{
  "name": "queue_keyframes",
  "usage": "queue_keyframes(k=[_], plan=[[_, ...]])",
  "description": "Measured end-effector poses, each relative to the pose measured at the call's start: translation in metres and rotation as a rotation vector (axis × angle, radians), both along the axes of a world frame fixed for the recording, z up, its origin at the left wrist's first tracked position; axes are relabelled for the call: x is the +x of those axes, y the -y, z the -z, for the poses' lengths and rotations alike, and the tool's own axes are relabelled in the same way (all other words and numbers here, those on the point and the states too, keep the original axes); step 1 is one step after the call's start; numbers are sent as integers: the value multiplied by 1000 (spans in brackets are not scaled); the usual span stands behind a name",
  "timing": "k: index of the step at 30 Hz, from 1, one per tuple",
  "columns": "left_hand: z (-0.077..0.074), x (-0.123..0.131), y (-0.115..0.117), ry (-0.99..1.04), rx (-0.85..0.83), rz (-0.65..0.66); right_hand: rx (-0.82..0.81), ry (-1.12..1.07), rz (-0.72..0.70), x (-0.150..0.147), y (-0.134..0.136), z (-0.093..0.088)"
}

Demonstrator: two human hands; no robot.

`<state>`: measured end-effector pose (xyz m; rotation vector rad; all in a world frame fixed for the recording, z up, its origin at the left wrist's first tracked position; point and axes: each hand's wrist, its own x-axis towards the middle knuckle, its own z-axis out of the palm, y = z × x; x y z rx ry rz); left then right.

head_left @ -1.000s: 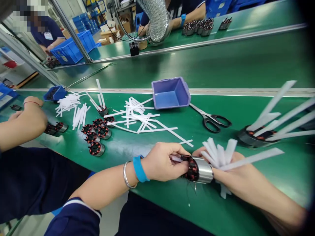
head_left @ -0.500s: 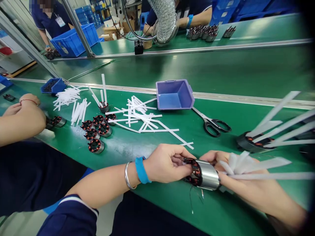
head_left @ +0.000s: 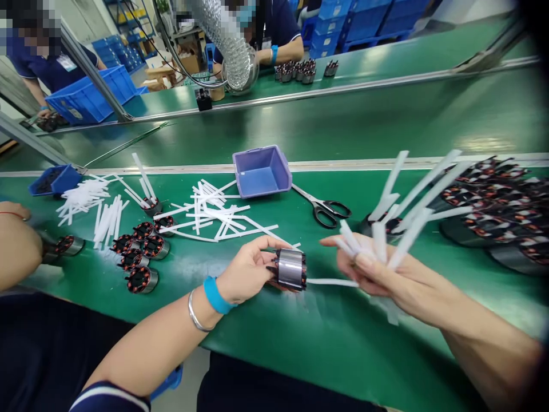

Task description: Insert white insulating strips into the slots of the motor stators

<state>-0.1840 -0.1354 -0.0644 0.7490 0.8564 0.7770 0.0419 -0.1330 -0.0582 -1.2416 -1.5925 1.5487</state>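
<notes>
My left hand (head_left: 249, 269), with a blue wristband and a silver bangle, is closed around a motor stator (head_left: 290, 269) held on its side above the green table. One white strip (head_left: 330, 282) reaches from the stator's right end to my right hand (head_left: 377, 266). That hand is closed on a bunch of white strips (head_left: 380, 240) that fan upward and stick out below. Behind it stands another stator (head_left: 364, 225) with long white strips rising from it.
Loose white strips (head_left: 214, 212), black-handled scissors (head_left: 328, 212) and a purple bin (head_left: 262, 171) lie ahead. Stators (head_left: 141, 280) cluster at the left, more stators (head_left: 493, 200) at the right. A co-worker's arm (head_left: 19, 249) rests at far left; other people sit across the line.
My right hand has moved off the stator to the right, with the strips. My left hand has turned the stator. The view has shifted right, bringing the right-hand stators into sight.
</notes>
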Motion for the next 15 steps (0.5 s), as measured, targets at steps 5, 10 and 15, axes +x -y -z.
queue_keyframes(k=[5, 10, 15], plan=[[3, 1, -1, -56, -42, 44, 34, 48, -103, -1, 6, 2], [1, 2, -1, -93, -51, 57, 105, 126, -162, 0, 4, -5], [0, 2, 2, -63, -80, 92, 79, 136, -218, -4, 5, -8]])
